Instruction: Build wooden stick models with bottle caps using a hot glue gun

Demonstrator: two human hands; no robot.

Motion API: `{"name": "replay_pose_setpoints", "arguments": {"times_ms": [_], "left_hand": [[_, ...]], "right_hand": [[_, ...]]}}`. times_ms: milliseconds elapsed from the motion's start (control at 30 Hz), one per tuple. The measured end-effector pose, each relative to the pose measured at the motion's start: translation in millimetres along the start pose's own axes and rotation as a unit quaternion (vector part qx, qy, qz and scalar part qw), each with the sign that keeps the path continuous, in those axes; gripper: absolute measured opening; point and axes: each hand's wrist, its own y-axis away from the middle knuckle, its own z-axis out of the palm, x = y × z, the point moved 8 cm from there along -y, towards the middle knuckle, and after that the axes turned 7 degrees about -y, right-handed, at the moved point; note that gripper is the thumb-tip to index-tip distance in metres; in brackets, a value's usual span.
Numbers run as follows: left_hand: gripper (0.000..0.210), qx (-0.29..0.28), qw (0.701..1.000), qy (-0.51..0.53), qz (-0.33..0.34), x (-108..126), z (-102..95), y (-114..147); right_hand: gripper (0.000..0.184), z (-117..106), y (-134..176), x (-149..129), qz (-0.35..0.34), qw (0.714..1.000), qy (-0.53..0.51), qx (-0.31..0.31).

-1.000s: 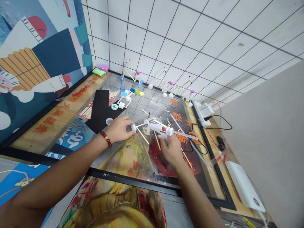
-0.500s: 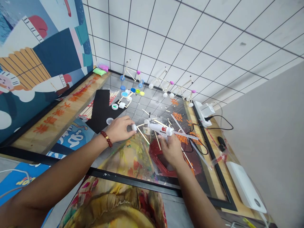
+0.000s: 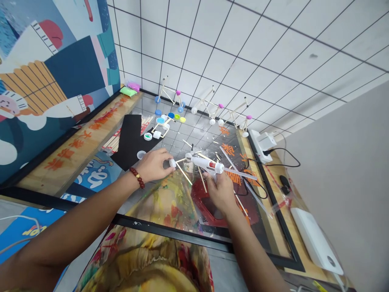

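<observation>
My left hand (image 3: 153, 166) is closed, pinching a small white bottle cap (image 3: 172, 163) between thumb and fingertips. Wrapped round the grip of a white hot glue gun (image 3: 203, 163) is my right hand (image 3: 223, 192). A clear glue stick (image 3: 240, 173) juts from the gun's back end. The nozzle points left, a short gap from the held cap. Around the nozzle lie thin wooden sticks (image 3: 184, 173), some apparently joined, with another white cap (image 3: 188, 155) among them. Exactly where the nozzle tip touches, if anywhere, I cannot tell.
Several stick models (image 3: 206, 106) with caps and pink balls stand along the tiled wall. Loose caps (image 3: 160, 120), black card (image 3: 129, 140) and packed sticks (image 3: 112, 142) lie left. A power strip (image 3: 259, 144) and black cable (image 3: 288, 165) are at right.
Both hands keep the same holds, cap in the left and glue gun in the right. The whole view has shifted very slightly; little else differs.
</observation>
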Motion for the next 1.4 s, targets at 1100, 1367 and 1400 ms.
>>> {"name": "replay_pose_setpoints", "arguments": {"times_ms": [1100,1367,1400], "left_hand": [[0.016,-0.001,1.0,0.013,-0.004,-0.1,-0.4,-0.2],[0.022,-0.005,1.0,0.002,-0.006,-1.2,0.3,-0.3],[0.023,-0.005,1.0,0.002,-0.006,-1.3,0.5,-0.2]], "right_hand": [[0.033,3.0,-1.7,-1.8,0.017,0.999,0.012,-0.029],[0.031,2.5,-1.7,-1.0,0.017,1.0,0.003,-0.025],[0.031,2.3,-1.9,-1.8,0.014,1.0,0.003,-0.022]]}}
